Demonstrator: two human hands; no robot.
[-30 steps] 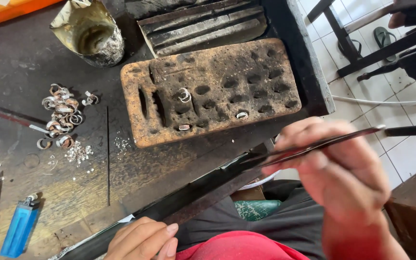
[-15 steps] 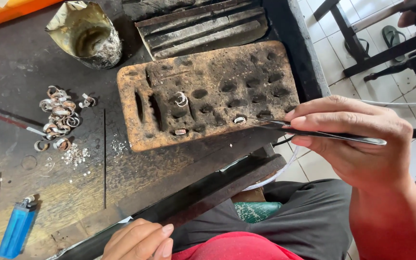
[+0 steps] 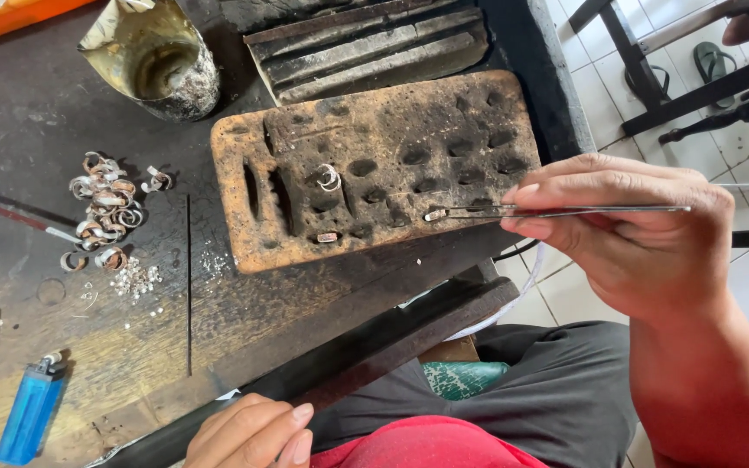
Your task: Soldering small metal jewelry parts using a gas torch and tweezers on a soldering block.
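The small silver piece (image 3: 434, 214) sits pinched at the tips of the tweezers (image 3: 565, 211), which run leftward from the right hand (image 3: 626, 234) closed on them, over the pitted block (image 3: 374, 165).

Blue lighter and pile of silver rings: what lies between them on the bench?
In the head view, between the blue lighter and the pile of silver rings lie only scattered small silver bits on the bare dark bench top.

Left hand (image 3: 253, 431) cut off by bottom edge; blue lighter (image 3: 29, 409) partly cropped; tweezer-tip piece (image 3: 434, 214) too small to identify.
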